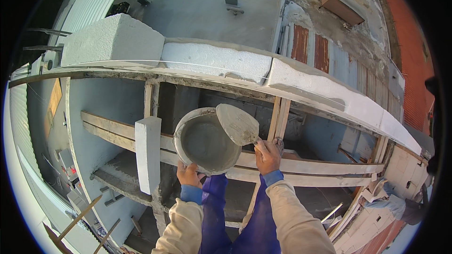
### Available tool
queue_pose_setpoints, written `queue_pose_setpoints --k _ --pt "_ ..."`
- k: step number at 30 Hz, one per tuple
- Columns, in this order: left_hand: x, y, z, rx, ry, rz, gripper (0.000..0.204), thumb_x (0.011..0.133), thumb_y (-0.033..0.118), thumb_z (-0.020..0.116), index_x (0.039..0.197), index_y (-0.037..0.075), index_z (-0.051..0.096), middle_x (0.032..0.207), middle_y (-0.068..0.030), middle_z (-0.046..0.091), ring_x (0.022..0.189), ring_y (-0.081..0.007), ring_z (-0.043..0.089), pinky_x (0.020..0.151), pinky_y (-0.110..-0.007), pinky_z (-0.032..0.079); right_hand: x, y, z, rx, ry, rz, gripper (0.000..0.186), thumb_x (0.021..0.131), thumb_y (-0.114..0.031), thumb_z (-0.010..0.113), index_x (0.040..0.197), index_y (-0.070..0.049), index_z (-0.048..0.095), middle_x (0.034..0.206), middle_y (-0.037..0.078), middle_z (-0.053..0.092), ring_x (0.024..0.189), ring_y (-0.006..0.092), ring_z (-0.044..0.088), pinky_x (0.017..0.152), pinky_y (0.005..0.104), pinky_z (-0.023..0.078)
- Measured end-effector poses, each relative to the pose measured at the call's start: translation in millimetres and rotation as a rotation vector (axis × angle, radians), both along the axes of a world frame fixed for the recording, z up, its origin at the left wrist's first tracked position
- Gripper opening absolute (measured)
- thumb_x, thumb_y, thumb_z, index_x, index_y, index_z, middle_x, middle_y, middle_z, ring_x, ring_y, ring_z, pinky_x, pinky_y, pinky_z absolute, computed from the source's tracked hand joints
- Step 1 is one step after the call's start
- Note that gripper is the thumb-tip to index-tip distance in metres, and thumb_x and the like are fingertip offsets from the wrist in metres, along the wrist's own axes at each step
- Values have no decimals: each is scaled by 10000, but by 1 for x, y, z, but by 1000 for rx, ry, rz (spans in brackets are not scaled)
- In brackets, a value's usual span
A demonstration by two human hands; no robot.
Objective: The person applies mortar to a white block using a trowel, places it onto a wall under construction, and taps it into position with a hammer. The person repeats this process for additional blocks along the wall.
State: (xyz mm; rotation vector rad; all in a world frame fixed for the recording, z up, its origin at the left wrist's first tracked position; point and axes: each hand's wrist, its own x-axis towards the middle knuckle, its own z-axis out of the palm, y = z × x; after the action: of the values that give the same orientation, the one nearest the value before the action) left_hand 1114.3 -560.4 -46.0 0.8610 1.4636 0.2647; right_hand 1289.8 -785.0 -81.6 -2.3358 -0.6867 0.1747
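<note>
My left hand (188,173) grips the lower-left rim of a grey, cement-stained bucket (180,134), which holds grey, smooth-looking material in its bottom (202,143). My right hand (268,156) is closed round the handle of a flat metal trowel (235,124), whose broad, grey-smeared blade overlaps the bucket's upper-right rim. An upright white block (147,155) stands just left of the bucket, at the wooden boards (320,167) running beneath it. My legs in blue trousers show below the bucket and between my forearms.
A row of white blocks (216,61) tops the wall ahead, with a thin line along it. Open framing with timber beams (282,110) drops to rooms below. Rusty metal sheets (320,49) lie beyond. Sticks (75,223) jut at lower left. Another person (398,207) is at the right.
</note>
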Motion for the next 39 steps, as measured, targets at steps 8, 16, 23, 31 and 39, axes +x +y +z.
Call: queue_pose_setpoints --k 8,16,23,31,39 --pt "37 2 26 294 -59 -206 565 849 -78 577 1414 -79 582 1247 -123 703 1100 -181 674 979 -290 506 -5 9 64 -562 428 508 510 1003 -246 639 1478 -80 560 1134 168 697 1008 356 719 892 483 568" --pt "58 -1 50 252 -233 -124 594 835 -91 545 1426 -61 587 1190 -98 714 1065 -126 661 932 -263 507 20 22 103 -472 680 512 539 1027 -242 598 1506 -9 511 1127 314 714 983 461 707 929 505 526" --pt "58 -4 32 262 -110 -218 587 833 -80 550 1415 -27 609 1155 -80 712 1020 -129 655 910 -271 497 3 10 83 362 2113 -153 540 1107 -322 535 1559 -47 427 898 70 578 556 87 490 451 243 395" --pt "16 3 30 31 -86 102 603 804 -45 491 1389 73 576 1147 -121 697 926 -275 747 690 -470 688 8 11 75 1012 1493 135 568 1101 -359 551 1566 -57 425 997 101 642 620 109 548 564 258 463" --pt "-38 2 15 30 -6 77 642 793 -54 490 1417 84 558 1156 -108 692 958 -289 742 717 -490 684 67 89 -27 492 80 -164 348 976 -132 761 1297 -33 668 1124 123 710 936 262 696 848 358 565"
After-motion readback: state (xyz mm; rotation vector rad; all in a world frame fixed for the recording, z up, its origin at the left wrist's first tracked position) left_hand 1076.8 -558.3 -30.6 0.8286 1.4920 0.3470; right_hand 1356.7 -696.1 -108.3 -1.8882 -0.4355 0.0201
